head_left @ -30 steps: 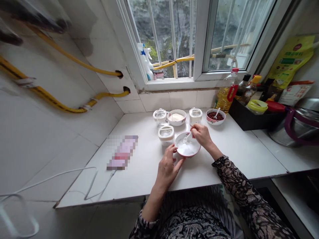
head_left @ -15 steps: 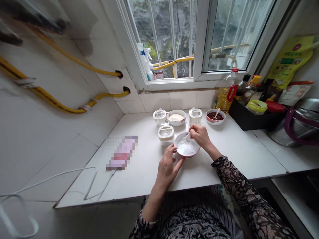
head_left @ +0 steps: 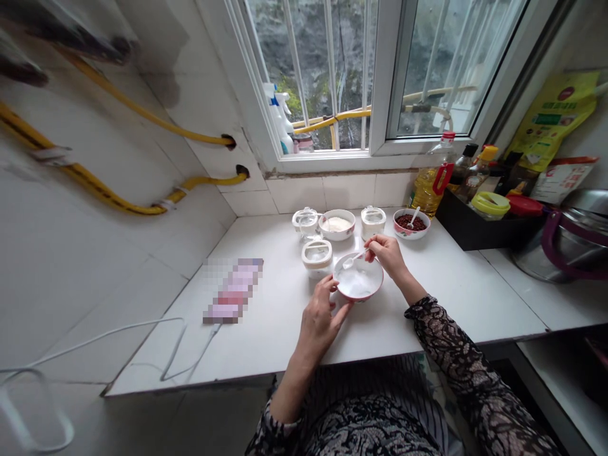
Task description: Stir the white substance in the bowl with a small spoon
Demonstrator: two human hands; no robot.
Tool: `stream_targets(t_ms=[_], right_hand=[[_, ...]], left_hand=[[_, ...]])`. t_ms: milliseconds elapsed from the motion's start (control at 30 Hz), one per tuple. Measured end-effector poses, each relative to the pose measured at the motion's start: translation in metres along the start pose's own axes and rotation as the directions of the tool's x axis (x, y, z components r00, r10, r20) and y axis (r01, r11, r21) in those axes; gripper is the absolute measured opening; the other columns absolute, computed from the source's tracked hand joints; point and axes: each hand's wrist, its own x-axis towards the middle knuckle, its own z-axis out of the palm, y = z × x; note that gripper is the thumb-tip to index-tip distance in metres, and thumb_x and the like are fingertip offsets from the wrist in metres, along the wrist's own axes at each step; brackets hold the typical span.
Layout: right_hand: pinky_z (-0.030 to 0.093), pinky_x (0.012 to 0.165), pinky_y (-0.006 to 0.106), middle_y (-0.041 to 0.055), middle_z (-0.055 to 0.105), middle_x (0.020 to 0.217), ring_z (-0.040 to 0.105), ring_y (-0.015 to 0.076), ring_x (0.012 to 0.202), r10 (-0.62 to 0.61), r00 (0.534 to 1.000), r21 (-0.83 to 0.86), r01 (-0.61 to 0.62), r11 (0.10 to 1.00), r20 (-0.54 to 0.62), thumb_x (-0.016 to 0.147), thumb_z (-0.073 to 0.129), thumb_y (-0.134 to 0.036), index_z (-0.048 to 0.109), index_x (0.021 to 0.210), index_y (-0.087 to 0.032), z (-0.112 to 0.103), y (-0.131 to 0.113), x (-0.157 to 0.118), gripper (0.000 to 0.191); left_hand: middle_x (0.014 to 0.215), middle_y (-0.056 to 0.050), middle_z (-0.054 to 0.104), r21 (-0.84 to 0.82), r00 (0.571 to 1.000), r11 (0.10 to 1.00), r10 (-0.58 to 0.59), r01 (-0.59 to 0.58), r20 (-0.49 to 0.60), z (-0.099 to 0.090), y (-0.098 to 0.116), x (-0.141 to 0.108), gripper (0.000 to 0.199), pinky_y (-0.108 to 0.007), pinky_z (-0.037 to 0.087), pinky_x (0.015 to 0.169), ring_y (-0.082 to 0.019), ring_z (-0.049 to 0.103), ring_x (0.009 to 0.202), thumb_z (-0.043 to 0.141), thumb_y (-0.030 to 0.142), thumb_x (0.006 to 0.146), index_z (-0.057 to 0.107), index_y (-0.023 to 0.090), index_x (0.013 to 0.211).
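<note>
A white bowl with a red rim (head_left: 360,296) stands on the counter and holds white powder (head_left: 357,281). My left hand (head_left: 321,313) grips the bowl's near left side, thumb and fingers around its wall. In my right hand (head_left: 384,251), pinched by the handle, is a small white spoon (head_left: 350,261). Its head is above the powder, by the bowl's far left rim. Just left of the bowl sits a clear jar with a cream lid (head_left: 317,254). Behind it are another clear jar (head_left: 305,221), a bowl of pale grains or powder (head_left: 337,224) and a third jar (head_left: 373,221).
A bowl of dark red beans (head_left: 411,223) with a spoon stands at the back right, near an oil bottle (head_left: 428,180). A black box of condiments (head_left: 463,218) and a metal pot (head_left: 546,250) are farther right. A blurred-out pink object (head_left: 234,291) with a white cable (head_left: 202,354) lies left.
My right hand has lifted the spoon out of the powder, so its head now shows above it. My left hand keeps its hold on the bowl.
</note>
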Motion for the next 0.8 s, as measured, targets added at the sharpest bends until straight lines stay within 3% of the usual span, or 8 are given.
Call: stream_targets(t_ms=[133, 267, 333, 433, 500, 533, 733, 800], right_hand=[[0.051, 0.054, 0.026, -0.0018, 0.061, 0.049, 0.058, 0.0133, 0.047, -0.044, 0.999, 0.062, 0.043, 0.997, 0.012, 0.070, 0.053, -0.026, 0.057, 0.069, -0.019, 0.002, -0.002, 0.000, 0.008], [0.054, 0.066, 0.028, 0.0018, 0.071, 0.070, 0.066, 0.0149, 0.065, -0.259, 0.966, 0.010, 0.258, 0.966, 0.024, 0.084, 0.049, -0.031, 0.058, 0.089, -0.020, 0.015, -0.006, -0.010, 0.014], [0.054, 0.075, 0.030, 0.0040, 0.073, 0.081, 0.069, 0.0160, 0.075, -0.390, 0.918, -0.087, 0.395, 0.915, 0.067, 0.090, 0.047, -0.030, 0.057, 0.096, -0.021, 0.023, -0.007, -0.016, 0.015], [0.048, 0.093, 0.038, 0.0064, 0.075, 0.086, 0.070, 0.0181, 0.082, -0.582, 0.779, -0.278, 0.627, 0.728, 0.233, 0.095, 0.043, -0.022, 0.059, 0.095, -0.021, 0.032, -0.007, -0.022, 0.016], [0.043, 0.099, 0.040, 0.0062, 0.076, 0.086, 0.069, 0.0183, 0.081, -0.641, 0.704, -0.346, 0.710, 0.614, 0.306, 0.095, 0.041, -0.018, 0.060, 0.095, -0.021, 0.033, -0.008, -0.023, 0.020], [0.042, 0.100, 0.040, 0.0058, 0.076, 0.085, 0.069, 0.0182, 0.081, -0.654, 0.693, -0.366, 0.718, 0.592, 0.303, 0.095, 0.041, -0.018, 0.061, 0.095, -0.020, 0.031, -0.009, -0.024, 0.020], [0.047, 0.083, 0.033, 0.0027, 0.069, 0.068, 0.063, 0.0219, 0.081, -0.532, 0.845, -0.517, 0.476, 0.711, 0.047, 0.084, 0.048, -0.018, 0.064, 0.082, -0.022, 0.004, -0.014, -0.018, 0.017], [0.047, 0.079, 0.032, 0.0016, 0.065, 0.062, 0.061, 0.0213, 0.074, -0.477, 0.877, -0.580, 0.415, 0.701, 0.051, 0.080, 0.049, -0.017, 0.064, 0.075, -0.022, -0.004, -0.012, -0.014, 0.016]], left_hand=[[0.132, -0.015, 0.057, -0.002, 1.000, 1.000, -0.003, 0.003, 0.002, 0.001, -0.001, -0.001, 0.038, -0.031, 0.066, 0.064, -0.026, 0.067, 0.109, 0.067, 0.021, 0.086, 0.049, 0.022, 0.119], [0.132, -0.015, 0.056, 0.003, 1.000, 1.000, -0.012, 0.012, 0.002, 0.002, -0.003, -0.002, 0.038, -0.031, 0.066, 0.065, -0.027, 0.066, 0.110, 0.066, 0.021, 0.087, 0.049, 0.022, 0.120], [0.133, -0.015, 0.056, -0.001, 1.000, 1.000, -0.012, 0.012, 0.001, 0.003, -0.004, -0.002, 0.038, -0.031, 0.066, 0.065, -0.026, 0.066, 0.110, 0.066, 0.021, 0.087, 0.048, 0.022, 0.121], [0.133, -0.015, 0.056, 0.001, 1.000, 1.000, -0.006, 0.006, -0.010, 0.003, -0.004, -0.002, 0.038, -0.031, 0.066, 0.065, -0.026, 0.065, 0.112, 0.065, 0.021, 0.087, 0.048, 0.021, 0.121], [0.133, -0.015, 0.056, 0.007, 1.000, 1.000, -0.001, 0.001, -0.013, 0.003, -0.003, -0.002, 0.037, -0.030, 0.065, 0.065, -0.027, 0.065, 0.114, 0.066, 0.021, 0.087, 0.048, 0.021, 0.120], [0.133, -0.015, 0.056, 0.008, 1.000, 1.000, 0.000, 0.000, -0.012, 0.003, -0.003, -0.002, 0.037, -0.030, 0.065, 0.065, -0.027, 0.065, 0.114, 0.066, 0.021, 0.087, 0.049, 0.021, 0.120], [0.133, -0.014, 0.057, -0.002, 1.000, 1.000, -0.013, 0.013, -0.016, 0.003, -0.002, -0.002, 0.037, -0.031, 0.066, 0.065, -0.026, 0.066, 0.111, 0.065, 0.022, 0.087, 0.049, 0.022, 0.121], [0.133, -0.014, 0.057, -0.007, 1.000, 1.000, -0.016, 0.016, -0.012, 0.002, -0.002, -0.002, 0.038, -0.030, 0.066, 0.065, -0.026, 0.065, 0.112, 0.066, 0.021, 0.086, 0.049, 0.022, 0.120]])
